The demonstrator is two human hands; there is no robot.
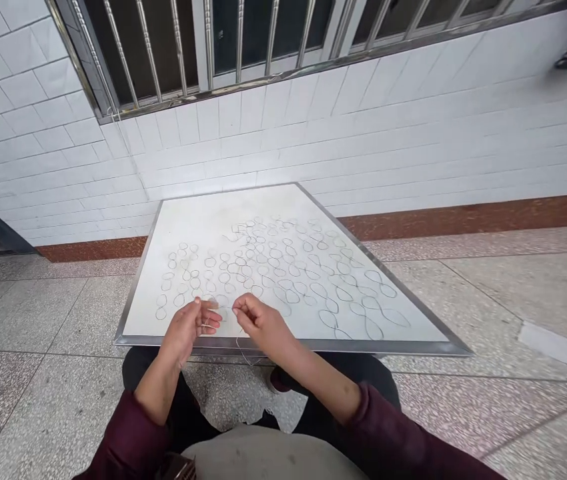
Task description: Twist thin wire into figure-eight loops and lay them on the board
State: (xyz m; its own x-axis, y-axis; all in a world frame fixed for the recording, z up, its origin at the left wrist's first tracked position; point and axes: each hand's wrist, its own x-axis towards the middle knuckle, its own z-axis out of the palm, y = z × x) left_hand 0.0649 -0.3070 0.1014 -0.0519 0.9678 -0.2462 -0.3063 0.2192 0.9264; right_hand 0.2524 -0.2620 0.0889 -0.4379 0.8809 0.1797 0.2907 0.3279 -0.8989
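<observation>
Over the near edge of a white board [203,213], both bare hands are raised close together. My left hand [188,327] has its fingers stretched out and apart, pointing right, with the thumb up; a faint thin line crosses the fingers. My right hand [262,323] is closed in a pinch. From beneath it a thin wire or thread [243,352] hangs past the board's edge; its exact material is unclear. On the board lie several rows of thin dark loops, many shaped like a figure eight [331,300], larger at the right and smaller at the left.
The board has a grey metal rim [283,345] and rests across my knees. Behind it stands a white tiled wall [263,147] with a barred window [243,40]. A white strip [553,345] lies on the speckled floor [53,400] at right. Something dark and blurred shows at the upper right.
</observation>
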